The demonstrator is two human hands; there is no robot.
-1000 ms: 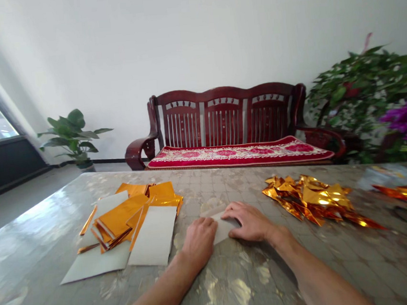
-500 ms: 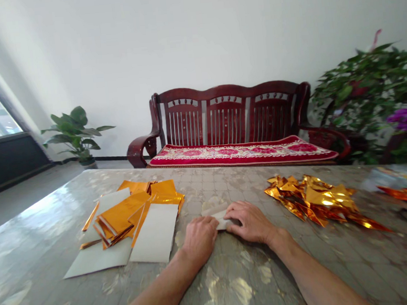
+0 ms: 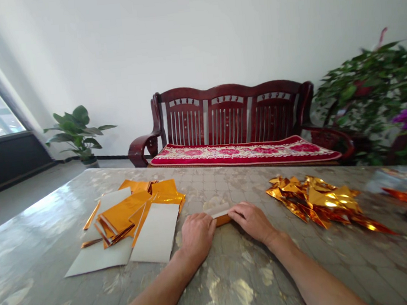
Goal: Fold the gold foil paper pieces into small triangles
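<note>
1. Your left hand grips the left end of a small sheet, fingers curled over it; the thumb is partly hidden, so its exact place is hard to tell.
2. Your right hand pinches the right end, apparently to keep the strip straight and even between both hands.
3. That sheet lies in the middle of the table, in front of you and between the two piles. A gold band shows along its near edge with pale paper beyond it, so it appears doubled over. Keeping it low on the table probably gives your fingers something firm to press against.
4. To the left, flat gold and pale sheets overlap loosely, some gold side up, some pale side up; there they sit near your left hand, likely for easy reach.
5. To the right, shiny pointed gold pieces lie heaped, well apart from the flat sheets, which seems to keep the two kinds from mixing.
</note>
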